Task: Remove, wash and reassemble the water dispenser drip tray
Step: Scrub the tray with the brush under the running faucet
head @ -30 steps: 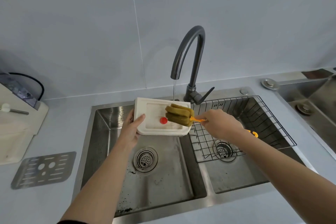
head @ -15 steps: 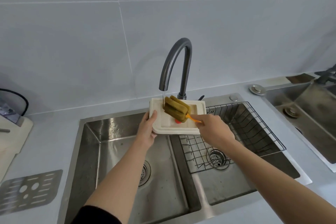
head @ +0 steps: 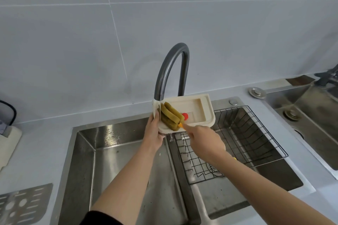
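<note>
Since a second earlier the cream drip tray (head: 192, 107) had been swung right and tilted under the faucet (head: 172, 71), so scrubbing was mid-way. The left hand (head: 153, 131) gripped its left edge; the right hand (head: 204, 140) clasped the sponge brush (head: 170, 116) pressed inside. Its metal grille (head: 22, 204) lay on the grey counter (head: 43, 144) beside the double steel sink (head: 91, 151), tiled wall behind.

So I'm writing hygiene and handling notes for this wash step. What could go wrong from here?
The left hand grips the wet drip tray by one edge only, so it could slip into the sink. The tray is tilted under the faucet, so water may splash or run off onto the counter. The sponge brush in the right hand could knock the tray's red float.
</note>
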`<state>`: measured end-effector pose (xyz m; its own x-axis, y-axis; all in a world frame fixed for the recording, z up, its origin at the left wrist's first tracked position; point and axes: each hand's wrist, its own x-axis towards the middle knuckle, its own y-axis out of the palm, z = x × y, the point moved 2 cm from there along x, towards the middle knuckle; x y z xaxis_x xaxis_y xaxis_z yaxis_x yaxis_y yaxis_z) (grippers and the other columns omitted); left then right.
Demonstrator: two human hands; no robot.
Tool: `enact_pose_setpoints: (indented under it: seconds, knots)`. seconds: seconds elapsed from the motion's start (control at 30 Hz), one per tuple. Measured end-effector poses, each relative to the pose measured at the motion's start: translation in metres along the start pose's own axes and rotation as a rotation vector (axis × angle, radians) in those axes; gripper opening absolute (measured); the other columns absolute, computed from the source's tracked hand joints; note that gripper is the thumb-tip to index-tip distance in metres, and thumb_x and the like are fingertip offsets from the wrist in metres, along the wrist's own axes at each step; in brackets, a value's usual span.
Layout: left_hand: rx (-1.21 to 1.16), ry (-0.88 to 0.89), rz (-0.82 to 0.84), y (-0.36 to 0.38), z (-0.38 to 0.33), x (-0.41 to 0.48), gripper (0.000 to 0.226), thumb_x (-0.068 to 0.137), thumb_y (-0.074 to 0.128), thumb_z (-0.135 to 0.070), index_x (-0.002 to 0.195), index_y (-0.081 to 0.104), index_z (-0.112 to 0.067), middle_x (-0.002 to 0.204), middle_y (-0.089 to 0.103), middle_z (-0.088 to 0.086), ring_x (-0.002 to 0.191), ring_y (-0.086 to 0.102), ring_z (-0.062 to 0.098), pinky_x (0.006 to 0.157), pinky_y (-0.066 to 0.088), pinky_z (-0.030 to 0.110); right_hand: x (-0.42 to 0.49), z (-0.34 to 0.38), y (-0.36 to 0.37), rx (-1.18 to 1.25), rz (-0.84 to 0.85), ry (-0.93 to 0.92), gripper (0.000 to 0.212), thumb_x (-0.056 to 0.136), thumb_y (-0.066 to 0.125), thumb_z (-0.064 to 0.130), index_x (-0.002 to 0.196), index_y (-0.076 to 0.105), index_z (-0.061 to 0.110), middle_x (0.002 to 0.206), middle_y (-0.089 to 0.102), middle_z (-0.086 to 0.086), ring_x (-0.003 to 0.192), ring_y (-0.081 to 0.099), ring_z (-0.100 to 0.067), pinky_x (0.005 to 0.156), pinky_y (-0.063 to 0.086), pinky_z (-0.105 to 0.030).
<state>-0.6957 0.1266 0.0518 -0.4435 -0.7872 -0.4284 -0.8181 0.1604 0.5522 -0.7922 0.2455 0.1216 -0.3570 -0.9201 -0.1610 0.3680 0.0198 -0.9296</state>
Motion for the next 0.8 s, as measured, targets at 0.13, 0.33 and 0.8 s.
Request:
enact_pose_setpoints:
  seconds: [0.13,0.33,0.8]
  knots:
    - [-0.008,0.024,-0.014,-0.009,-0.005,0.002,0.042,0.093,0.044,-0.034,0.132,0.047,-0.02,0.127,0.058,0.011,0.101,0.061,0.024,0.078,0.051,0.04,-0.001,0.001,0.005,-0.044,0.023,-0.07,0.045,0.089,0.035,0.009,0.125,0.042,0.035,0.099,0.06,-0.007,0.091,0.056,-0.032,0.062,0.039,-0.033]
    - [0.069,0.08,-0.071,-0.029,-0.017,0.003,0.04,0.093,0.045,-0.033,0.129,0.048,-0.017,0.124,0.056,0.014,0.105,0.058,0.029,0.077,0.05,0.04,-0.009,0.002,0.013,-0.099,-0.01,-0.238,0.056,0.085,0.039,0.006,0.129,0.039,0.042,0.087,0.056,0.002,0.083,0.056,-0.028,0.058,0.038,-0.031]
    - [0.052,0.184,-0.216,-0.083,-0.049,-0.013,0.034,0.089,0.056,-0.021,0.122,0.052,-0.015,0.122,0.059,0.015,0.108,0.057,0.035,0.088,0.05,0.051,-0.006,-0.006,0.016,-0.27,-0.027,-0.277,0.057,0.086,0.039,0.002,0.131,0.04,0.038,0.091,0.06,0.002,0.075,0.058,-0.023,0.054,0.039,-0.029]
